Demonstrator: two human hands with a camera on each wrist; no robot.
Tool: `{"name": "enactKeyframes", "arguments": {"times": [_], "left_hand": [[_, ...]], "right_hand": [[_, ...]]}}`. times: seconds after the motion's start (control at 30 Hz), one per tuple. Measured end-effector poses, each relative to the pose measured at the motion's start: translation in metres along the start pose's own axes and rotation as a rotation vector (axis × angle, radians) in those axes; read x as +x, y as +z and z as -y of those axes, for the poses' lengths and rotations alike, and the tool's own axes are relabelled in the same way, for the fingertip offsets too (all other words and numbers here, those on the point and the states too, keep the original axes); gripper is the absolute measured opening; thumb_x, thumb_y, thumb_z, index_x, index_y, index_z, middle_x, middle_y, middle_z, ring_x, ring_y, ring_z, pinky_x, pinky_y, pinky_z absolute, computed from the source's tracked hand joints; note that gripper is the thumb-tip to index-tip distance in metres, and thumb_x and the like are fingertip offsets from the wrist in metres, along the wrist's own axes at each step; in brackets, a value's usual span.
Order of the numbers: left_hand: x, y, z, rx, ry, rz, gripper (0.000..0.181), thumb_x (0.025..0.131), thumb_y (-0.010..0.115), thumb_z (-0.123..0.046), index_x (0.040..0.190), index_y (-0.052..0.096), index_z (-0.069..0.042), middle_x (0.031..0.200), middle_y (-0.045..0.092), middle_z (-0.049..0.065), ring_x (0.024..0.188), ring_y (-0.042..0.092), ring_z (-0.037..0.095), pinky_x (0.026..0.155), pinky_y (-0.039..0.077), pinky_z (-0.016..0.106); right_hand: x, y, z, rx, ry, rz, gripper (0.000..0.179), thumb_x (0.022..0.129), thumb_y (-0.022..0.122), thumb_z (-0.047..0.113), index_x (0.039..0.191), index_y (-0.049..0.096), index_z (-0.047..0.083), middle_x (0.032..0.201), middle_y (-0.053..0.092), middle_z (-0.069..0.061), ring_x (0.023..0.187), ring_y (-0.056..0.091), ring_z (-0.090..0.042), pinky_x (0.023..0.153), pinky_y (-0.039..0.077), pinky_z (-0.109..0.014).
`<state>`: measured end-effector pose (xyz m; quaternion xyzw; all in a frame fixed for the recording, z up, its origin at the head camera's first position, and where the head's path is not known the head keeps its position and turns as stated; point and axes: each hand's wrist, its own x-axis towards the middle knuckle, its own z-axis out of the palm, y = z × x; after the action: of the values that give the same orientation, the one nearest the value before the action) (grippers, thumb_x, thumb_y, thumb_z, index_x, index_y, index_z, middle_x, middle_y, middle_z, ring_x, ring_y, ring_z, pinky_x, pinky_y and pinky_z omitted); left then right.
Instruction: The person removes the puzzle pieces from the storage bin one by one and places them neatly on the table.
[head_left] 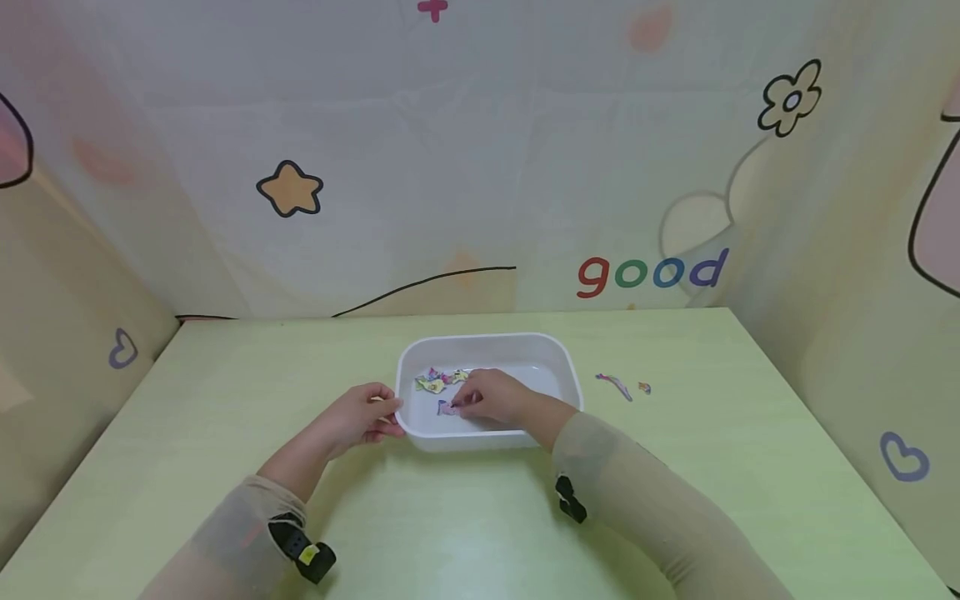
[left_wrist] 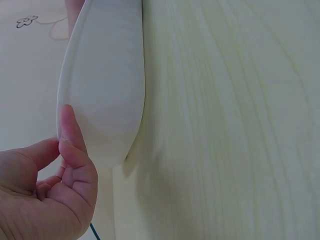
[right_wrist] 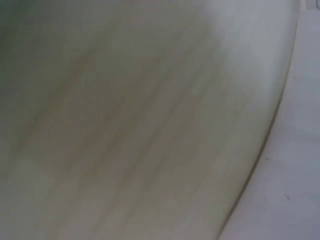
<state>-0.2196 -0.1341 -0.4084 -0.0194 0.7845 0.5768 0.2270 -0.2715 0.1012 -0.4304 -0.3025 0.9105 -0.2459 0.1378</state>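
Observation:
A white rectangular tray (head_left: pixel 525 340) stands on the table, its side wall (left_wrist: pixel 107 75) filling much of the left wrist view. At its left end, my left hand (head_left: pixel 367 415) pinches the rim between thumb and curled fingers. My right hand (head_left: pixel 491 396) reaches down inside the tray, pinching a small purple piece (head_left: pixel 444 408) at the tray floor; the fingertips partly hide it. Behind that piece, several small colourful pieces (head_left: pixel 433 383) in yellow, green and pink lie in the tray's left part. The right wrist view does not show the right hand.
On the pale yellow-green table (head_left: pixel 300 358), right of the tray, lie a thin purple-pink strip (head_left: pixel 617 387) and a small orange piece (head_left: pixel 644 387). A printed cloth wall (head_left: pixel 465 183) rises along the table's back edge, with more cloth at both sides.

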Motion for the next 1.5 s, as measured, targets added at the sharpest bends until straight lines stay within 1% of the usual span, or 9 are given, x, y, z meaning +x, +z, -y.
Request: {"name": "enactKeyframes", "arguments": {"times": [0.2, 0.33, 0.47, 0.67, 0.8, 0.93, 1.07, 1.2, 1.5], "left_hand": [[-0.002, -0.004, -0.001, 0.011, 0.002, 0.004, 0.024, 0.098, 0.05, -0.018, 0.108, 0.048, 0.003, 0.084, 0.063, 0.01, 0.071, 0.064, 0.014, 0.059, 0.044, 0.024], [-0.004, -0.008, -0.003, 0.018, 0.005, 0.002, 0.025, 0.098, 0.05, -0.018, 0.109, 0.048, 0.004, 0.084, 0.063, 0.011, 0.072, 0.065, 0.015, 0.059, 0.044, 0.023], [-0.008, -0.01, -0.003, 0.03, -0.007, -0.007, 0.023, 0.098, 0.049, -0.018, 0.108, 0.048, 0.003, 0.084, 0.063, 0.01, 0.071, 0.065, 0.014, 0.059, 0.044, 0.023], [-0.009, -0.008, -0.005, 0.019, 0.009, 0.011, 0.023, 0.098, 0.049, -0.017, 0.107, 0.048, 0.003, 0.083, 0.062, 0.009, 0.07, 0.065, 0.013, 0.057, 0.043, 0.022], [-0.007, -0.006, -0.007, 0.02, 0.009, 0.004, 0.022, 0.098, 0.049, -0.017, 0.107, 0.049, 0.003, 0.082, 0.062, 0.01, 0.07, 0.065, 0.014, 0.056, 0.043, 0.022], [-0.006, -0.005, -0.007, 0.02, 0.005, 0.004, 0.023, 0.098, 0.05, -0.017, 0.108, 0.049, 0.004, 0.082, 0.063, 0.009, 0.069, 0.064, 0.013, 0.056, 0.043, 0.022], [-0.005, -0.005, -0.006, 0.022, -0.001, -0.008, 0.022, 0.098, 0.049, -0.016, 0.107, 0.049, 0.004, 0.082, 0.062, 0.01, 0.068, 0.064, 0.013, 0.056, 0.043, 0.023], [-0.003, -0.005, -0.006, 0.014, -0.005, -0.023, 0.02, 0.097, 0.05, -0.015, 0.106, 0.05, 0.003, 0.082, 0.062, 0.01, 0.068, 0.064, 0.014, 0.056, 0.043, 0.022], [-0.001, -0.002, -0.001, -0.003, -0.003, -0.011, 0.02, 0.098, 0.05, -0.015, 0.105, 0.05, 0.004, 0.081, 0.062, 0.01, 0.066, 0.063, 0.012, 0.055, 0.043, 0.022]], "right_hand": [[0.003, -0.001, 0.004, 0.008, -0.008, -0.001, 0.008, 0.084, 0.07, 0.011, 0.092, 0.071, 0.012, 0.081, 0.056, 0.005, 0.077, 0.051, -0.009, 0.074, 0.042, -0.024], [0.004, 0.0, 0.006, 0.089, -0.009, -0.015, 0.007, 0.083, 0.07, 0.009, 0.084, 0.064, 0.012, 0.078, 0.057, 0.005, 0.076, 0.051, -0.009, 0.074, 0.042, -0.023], [0.005, 0.0, 0.008, 0.181, 0.01, 0.001, 0.007, 0.084, 0.07, 0.011, 0.084, 0.063, 0.011, 0.077, 0.06, 0.005, 0.074, 0.052, -0.009, 0.073, 0.043, -0.023], [-0.002, -0.012, 0.002, 0.324, 0.149, -0.023, 0.009, 0.086, 0.067, 0.011, 0.093, 0.068, 0.006, 0.078, 0.064, 0.002, 0.069, 0.054, -0.009, 0.067, 0.046, -0.022], [-0.011, -0.024, -0.004, 0.442, 0.232, -0.072, 0.014, 0.086, 0.068, 0.01, 0.096, 0.069, 0.002, 0.081, 0.067, -0.003, 0.07, 0.059, -0.01, 0.068, 0.05, -0.024], [-0.023, -0.035, -0.009, 0.553, 0.277, -0.109, 0.016, 0.086, 0.066, 0.006, 0.099, 0.068, -0.003, 0.085, 0.068, -0.007, 0.073, 0.063, -0.012, 0.072, 0.052, -0.028], [-0.032, -0.045, -0.014, 0.585, 0.318, -0.123, 0.018, 0.086, 0.067, 0.008, 0.1, 0.068, -0.002, 0.086, 0.068, -0.008, 0.077, 0.064, -0.016, 0.075, 0.052, -0.03], [-0.039, -0.052, -0.021, 0.602, 0.328, -0.135, 0.02, 0.086, 0.067, 0.009, 0.102, 0.068, -0.001, 0.09, 0.067, -0.009, 0.085, 0.065, -0.023, 0.078, 0.051, -0.031], [-0.058, -0.062, -0.027, 0.605, 0.369, -0.145, 0.023, 0.087, 0.066, 0.01, 0.108, 0.067, 0.001, 0.102, 0.065, -0.01, 0.095, 0.063, -0.029, 0.083, 0.049, -0.034]]}}
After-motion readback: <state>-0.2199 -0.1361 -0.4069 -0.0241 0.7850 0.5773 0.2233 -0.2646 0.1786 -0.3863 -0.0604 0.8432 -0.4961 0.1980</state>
